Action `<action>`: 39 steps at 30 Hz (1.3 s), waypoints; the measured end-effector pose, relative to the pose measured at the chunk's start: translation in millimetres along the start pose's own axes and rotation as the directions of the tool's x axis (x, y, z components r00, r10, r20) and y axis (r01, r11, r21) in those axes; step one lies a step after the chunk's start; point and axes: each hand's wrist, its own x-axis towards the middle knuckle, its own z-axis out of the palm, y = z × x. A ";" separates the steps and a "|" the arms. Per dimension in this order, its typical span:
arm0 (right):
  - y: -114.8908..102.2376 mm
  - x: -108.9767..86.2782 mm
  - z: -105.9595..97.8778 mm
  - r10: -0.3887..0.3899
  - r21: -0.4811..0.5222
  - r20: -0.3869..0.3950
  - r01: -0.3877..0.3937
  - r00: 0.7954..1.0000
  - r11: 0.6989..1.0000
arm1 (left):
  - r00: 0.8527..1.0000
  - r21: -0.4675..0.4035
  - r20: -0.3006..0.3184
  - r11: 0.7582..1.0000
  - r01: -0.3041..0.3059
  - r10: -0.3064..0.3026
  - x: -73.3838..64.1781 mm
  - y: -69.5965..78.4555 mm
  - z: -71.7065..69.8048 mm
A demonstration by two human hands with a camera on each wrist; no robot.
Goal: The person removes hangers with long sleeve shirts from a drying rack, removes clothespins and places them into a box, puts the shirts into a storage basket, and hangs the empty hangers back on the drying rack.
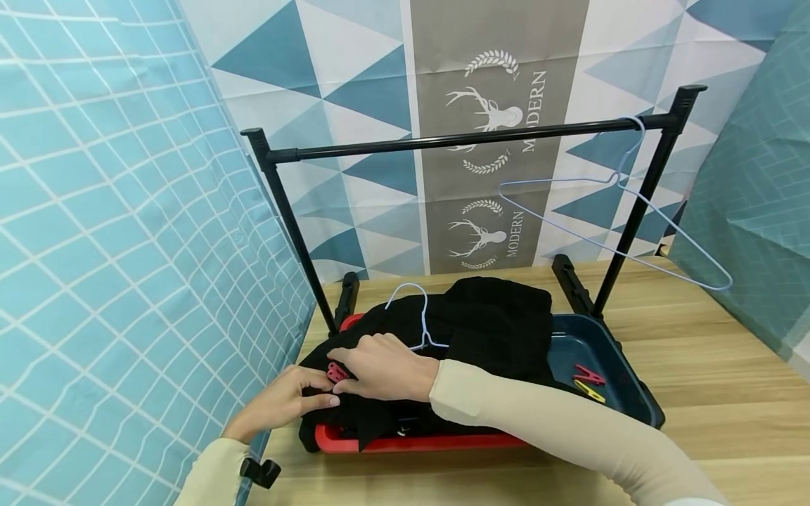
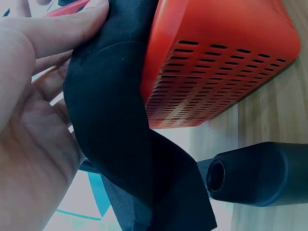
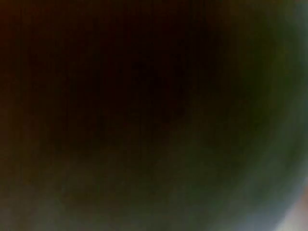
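Note:
A black garment (image 1: pixel 500 316) lies spread over a red basket (image 1: pixel 443 443), with the hook of a pale blue hanger (image 1: pixel 425 316) sticking up from it. My left hand (image 1: pixel 281 402) pinches the garment's left end between thumb and fingers; in the left wrist view a loose black flap (image 2: pixel 110 106) hangs beside the thumb. My right hand (image 1: pixel 386 369) reaches across from the right and pinches a red clothespin (image 1: pixel 337 372) between thumb and index finger, right at the cloth by the left fingertips. The right wrist view is dark and blurred.
A black rack (image 1: pixel 468 140) stands behind the baskets, a second pale blue hanger (image 1: pixel 616 179) hanging at its right end. A dark blue basket (image 1: pixel 576 337) on the right holds a red clothespin (image 1: pixel 590 374) and a yellow clothespin (image 1: pixel 590 391). Blue checked cloth (image 1: pixel 126 211) walls the left side.

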 end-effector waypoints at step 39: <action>-8.3 4.5 12.9 -0.237 -0.039 -0.175 0.234 0.955 0.971 | 0.997 -0.021 0.022 0.997 0.073 -0.072 0.0 1.6 -0.6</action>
